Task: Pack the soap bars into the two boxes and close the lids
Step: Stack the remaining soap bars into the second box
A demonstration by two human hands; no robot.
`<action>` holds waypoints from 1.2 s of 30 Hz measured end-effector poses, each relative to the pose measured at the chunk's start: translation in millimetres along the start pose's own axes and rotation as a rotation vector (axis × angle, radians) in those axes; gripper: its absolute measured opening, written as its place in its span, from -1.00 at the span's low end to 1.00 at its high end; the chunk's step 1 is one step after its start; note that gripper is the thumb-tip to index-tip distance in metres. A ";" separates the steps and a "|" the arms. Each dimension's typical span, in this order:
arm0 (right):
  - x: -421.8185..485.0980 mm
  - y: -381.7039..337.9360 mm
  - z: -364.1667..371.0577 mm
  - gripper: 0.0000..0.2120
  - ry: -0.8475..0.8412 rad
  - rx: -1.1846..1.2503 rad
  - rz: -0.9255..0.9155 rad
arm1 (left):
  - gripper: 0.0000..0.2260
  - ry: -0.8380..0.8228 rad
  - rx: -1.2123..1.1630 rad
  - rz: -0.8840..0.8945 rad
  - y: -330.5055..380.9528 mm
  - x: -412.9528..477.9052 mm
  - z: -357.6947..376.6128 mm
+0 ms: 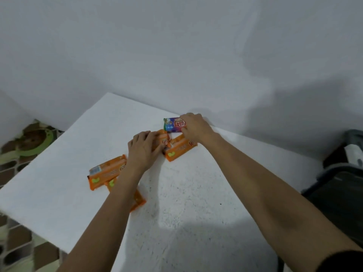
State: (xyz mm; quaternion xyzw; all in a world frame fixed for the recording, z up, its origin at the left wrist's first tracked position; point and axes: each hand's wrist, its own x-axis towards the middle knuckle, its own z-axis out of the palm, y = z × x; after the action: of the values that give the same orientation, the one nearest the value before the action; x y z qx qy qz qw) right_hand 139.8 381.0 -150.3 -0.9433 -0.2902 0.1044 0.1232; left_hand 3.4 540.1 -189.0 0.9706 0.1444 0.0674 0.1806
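Observation:
On a white table (78, 163) lie several orange soap packs and one multicoloured pack. My left hand (142, 149) grips a small orange soap bar (164, 139) near the table's middle. My right hand (194, 127) rests on the purple-green pack (173, 124) at the far edge, fingers curled over its right end. Just under my right wrist lies an orange carton (179, 150). Two more orange cartons sit to the left: one (107, 171) flat, another (137, 201) partly hidden beneath my left forearm. I cannot tell which packs are boxes with lids.
A white wall rises behind the table. A dark plastic bin (337, 195) stands off the table's right side. Patterned floor tiles (25, 152) show at the left, beyond the table edge.

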 end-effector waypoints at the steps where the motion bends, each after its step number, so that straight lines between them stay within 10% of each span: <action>1: 7.0 -0.3 0.5 -0.50 -0.023 -0.032 -0.015 | -0.55 -0.007 -0.004 -0.003 -0.9 2.2 0.3; 20: 23.1 7.5 -10.5 -0.17 -0.233 -0.318 0.049 | -0.50 -0.086 0.114 0.018 -2.2 3.7 -8.3; 30: -27.5 19.0 -34.7 -0.67 -0.055 0.091 0.023 | -0.26 0.066 -0.067 0.044 22.2 -46.1 -15.7; 36: -84.2 19.3 -43.2 -0.56 0.054 0.607 0.118 | -0.28 0.139 -0.291 0.075 54.3 -85.7 -21.8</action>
State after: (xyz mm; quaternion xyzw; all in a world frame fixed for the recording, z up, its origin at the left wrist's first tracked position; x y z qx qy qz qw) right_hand 93.3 309.8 -104.4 -0.8809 -0.1869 0.1682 0.4009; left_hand -68.0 472.7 -155.5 0.9319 0.1087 0.1612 0.3062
